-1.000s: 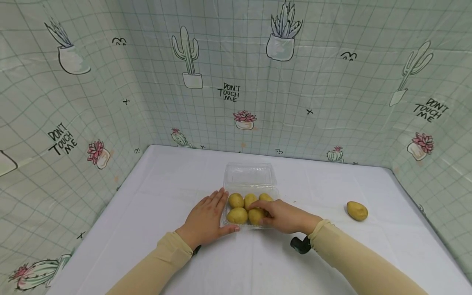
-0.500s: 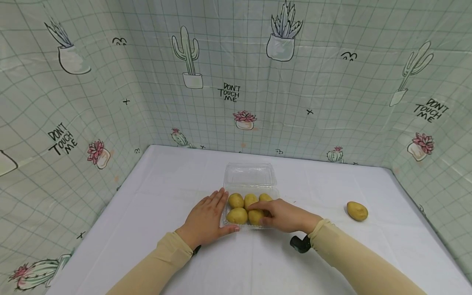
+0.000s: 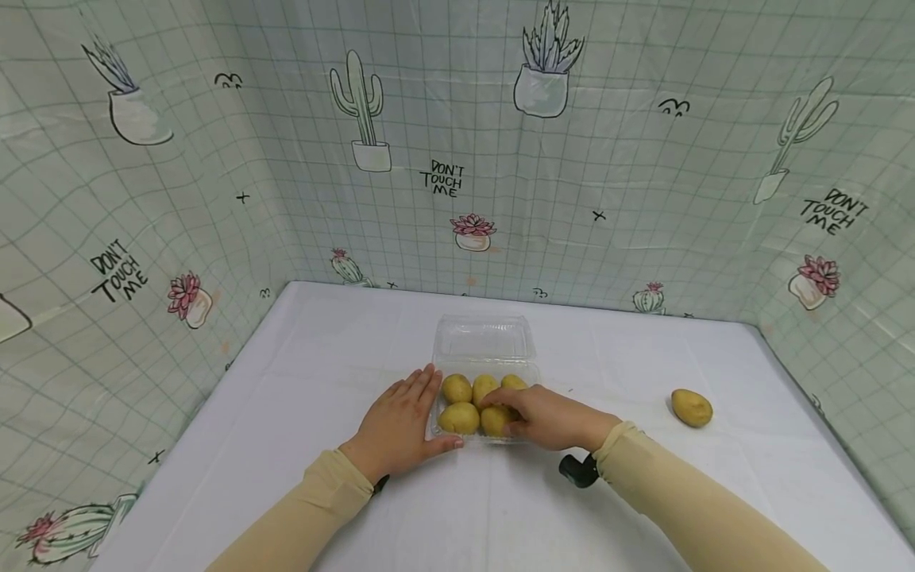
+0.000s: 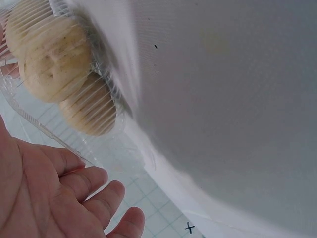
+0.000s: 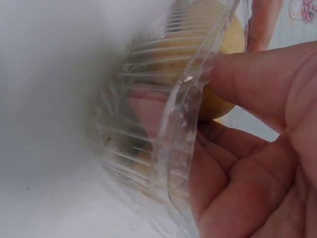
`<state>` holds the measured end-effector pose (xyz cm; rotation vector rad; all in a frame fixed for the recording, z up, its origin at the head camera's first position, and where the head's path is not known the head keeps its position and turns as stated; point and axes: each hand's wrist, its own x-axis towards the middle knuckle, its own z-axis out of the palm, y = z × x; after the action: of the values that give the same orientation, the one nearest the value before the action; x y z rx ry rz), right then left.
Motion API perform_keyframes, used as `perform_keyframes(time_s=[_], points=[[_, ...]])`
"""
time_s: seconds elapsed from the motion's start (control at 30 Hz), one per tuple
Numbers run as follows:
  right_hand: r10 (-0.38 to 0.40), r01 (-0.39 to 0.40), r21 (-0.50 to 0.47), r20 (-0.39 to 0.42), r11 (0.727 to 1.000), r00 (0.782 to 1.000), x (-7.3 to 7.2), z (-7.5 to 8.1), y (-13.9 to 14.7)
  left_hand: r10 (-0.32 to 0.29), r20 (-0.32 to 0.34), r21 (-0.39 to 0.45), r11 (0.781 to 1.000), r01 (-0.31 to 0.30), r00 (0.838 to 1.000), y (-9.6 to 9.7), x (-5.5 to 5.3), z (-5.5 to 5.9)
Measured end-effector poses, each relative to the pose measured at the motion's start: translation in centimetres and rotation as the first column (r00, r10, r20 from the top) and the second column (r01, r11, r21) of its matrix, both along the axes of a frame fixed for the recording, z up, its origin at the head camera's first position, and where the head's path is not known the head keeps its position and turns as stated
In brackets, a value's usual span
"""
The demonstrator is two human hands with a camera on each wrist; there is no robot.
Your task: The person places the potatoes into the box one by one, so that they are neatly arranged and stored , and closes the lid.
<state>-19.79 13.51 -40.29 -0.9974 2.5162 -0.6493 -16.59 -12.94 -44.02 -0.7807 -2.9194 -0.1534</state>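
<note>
Practically nothing has moved since half a second back: your hands and the potatoes sit the same, only the head view has shifted a hair. Your right hand [image 3: 546,415] is curled around a yellow oval potato [image 3: 493,423] in the near row of the clear, ribbed plastic clamshell container [image 3: 527,369], thumb and fingers drawn in about as wide as the potato. Fingertips show through the wall in the right wrist view, but you can't tell exactly how much they touch. Your left hand [image 3: 403,421] has its fingers mostly straight along the container's left side, thumb by the near edge, gripping nothing. Four other yellow potatoes [image 3: 457,388] show inside, three at the back, one near left. The clear plastic lid [image 3: 484,338] is folded back on the far side. One loose yellow potato [image 3: 691,407] sits well apart to your right on the white-covered table [image 3: 608,349].
</note>
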Motion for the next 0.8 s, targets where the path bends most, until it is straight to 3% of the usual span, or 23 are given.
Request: perform_keyframes(time_s=[0.33, 0.8], points=[[0.017, -0.013, 0.052, -0.059, 0.999, 0.998, 0.27, 0.73, -0.18, -0.002, -0.002, -0.001, 1.000, 0.002, 1.000, -0.05, 0.03, -0.01], [0.035, -0.027, 0.071, -0.115, 0.997, 0.993, -0.04, 0.26, 0.06, 0.000, 0.002, 0.002, 1.000, 0.000, 1.000, -0.03, -0.02, -0.07]])
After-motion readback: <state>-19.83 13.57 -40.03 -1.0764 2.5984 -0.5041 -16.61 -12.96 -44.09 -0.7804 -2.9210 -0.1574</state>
